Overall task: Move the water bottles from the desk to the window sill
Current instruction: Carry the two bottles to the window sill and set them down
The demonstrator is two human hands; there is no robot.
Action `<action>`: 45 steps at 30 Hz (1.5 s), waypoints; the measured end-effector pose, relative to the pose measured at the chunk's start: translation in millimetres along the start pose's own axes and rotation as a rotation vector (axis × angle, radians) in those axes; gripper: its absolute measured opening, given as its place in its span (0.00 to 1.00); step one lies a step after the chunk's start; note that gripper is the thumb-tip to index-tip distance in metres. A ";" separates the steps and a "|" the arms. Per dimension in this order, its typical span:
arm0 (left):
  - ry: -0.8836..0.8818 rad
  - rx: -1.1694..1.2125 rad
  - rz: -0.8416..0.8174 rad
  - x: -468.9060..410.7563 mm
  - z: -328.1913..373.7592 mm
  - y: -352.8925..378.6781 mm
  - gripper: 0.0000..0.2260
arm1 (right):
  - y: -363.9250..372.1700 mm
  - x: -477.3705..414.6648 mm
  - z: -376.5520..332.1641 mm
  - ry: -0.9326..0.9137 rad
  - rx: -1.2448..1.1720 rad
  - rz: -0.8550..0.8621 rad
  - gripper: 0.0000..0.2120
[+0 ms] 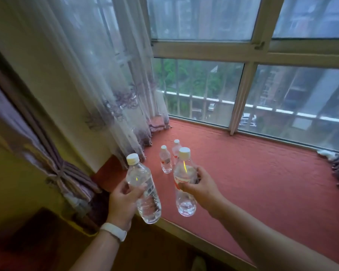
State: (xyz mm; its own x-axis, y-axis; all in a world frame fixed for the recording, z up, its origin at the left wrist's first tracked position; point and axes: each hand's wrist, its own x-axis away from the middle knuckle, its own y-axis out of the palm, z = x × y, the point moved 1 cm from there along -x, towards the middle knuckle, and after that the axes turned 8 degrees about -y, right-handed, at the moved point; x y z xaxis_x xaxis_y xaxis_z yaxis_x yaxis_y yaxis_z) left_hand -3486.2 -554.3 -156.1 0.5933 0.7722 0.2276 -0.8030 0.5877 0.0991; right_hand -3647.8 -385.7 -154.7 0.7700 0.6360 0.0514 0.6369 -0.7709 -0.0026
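At the window sill: a person stands just short of the red quilted sill cushion (pixel 252 173), a bottle in each of the two hands.
Left hand (pixel 123 200): clenched round the middle of a clear plastic water bottle with a white cap, tilted (pixel 142 187); its base hangs over the near edge of the sill and does not touch the cushion. A white wristband (pixel 114 231) sits on that wrist.
Right hand (pixel 196 184): wrapped round the waist of a second clear plastic bottle with a white cap and red label (pixel 184 184), held nearly upright above the near left part of the cushion; whether its base already rests on the cloth I cannot tell.
Already placed: two small clear capped bottles stand upright farther back, the left one (pixel 165 160) and one just behind it to the right (pixel 176 148), partly hidden by the right-hand bottle.
Step in hand: by my reading, the set-down of this pair; four bottles are in view, and the worktop is out of sight, so what remains there is unknown.
Next move: it likely calls for righting the tilted bottle, bringing it farther onto the sill, lowering both bases flat, then loosening the fingers.
Surroundings: sheer white curtain with purple embroidery (pixel 106 85) hangs at far left, its hem near the standing bottles; tied striped drape (pixel 67 177) at near left; window panes (pixel 204 89) behind.
In the way: the soft cushion may let a bottle wobble, and the standing pair sits close to the right-hand bottle's path.
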 end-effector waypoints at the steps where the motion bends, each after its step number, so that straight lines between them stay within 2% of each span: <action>1: -0.012 -0.010 0.002 -11.3 -0.8 4.9 0.13 | -2.8 -11.7 2.2 0.004 -0.005 0.006 0.24; 10: -0.014 -0.169 -0.113 -111.5 17.2 76.6 0.17 | -50.1 -103.5 8.0 -0.002 -0.084 0.079 0.24; 21: -0.048 -0.291 -0.277 -190.0 5.1 150.8 0.16 | -101.2 -143.8 23.1 0.031 -0.057 0.270 0.22; 28: -0.086 -0.377 -0.381 -237.8 -22.0 166.4 0.17 | -100.2 -162.5 50.8 0.077 0.021 0.410 0.23; 32: -0.130 -0.446 -0.466 -263.9 -35.4 170.0 0.21 | -87.1 -170.4 71.7 0.147 0.052 0.514 0.25; 38: -0.182 -0.511 -0.541 -297.2 -70.2 183.3 0.22 | -73.7 -194.3 102.8 0.240 0.127 0.582 0.29; 45: -0.161 -0.612 -0.561 -316.4 -130.6 199.7 0.19 | -75.3 -214.1 156.1 0.286 0.239 0.648 0.25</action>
State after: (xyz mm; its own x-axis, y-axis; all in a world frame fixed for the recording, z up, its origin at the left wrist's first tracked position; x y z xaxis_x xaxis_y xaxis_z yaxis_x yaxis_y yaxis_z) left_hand -3826.8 -649.7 -334.9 0.8421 0.3106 0.4410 -0.1922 0.9367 -0.2927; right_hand -3854.6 -458.4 -321.5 0.9748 -0.0019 0.2233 0.0751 -0.9390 -0.3356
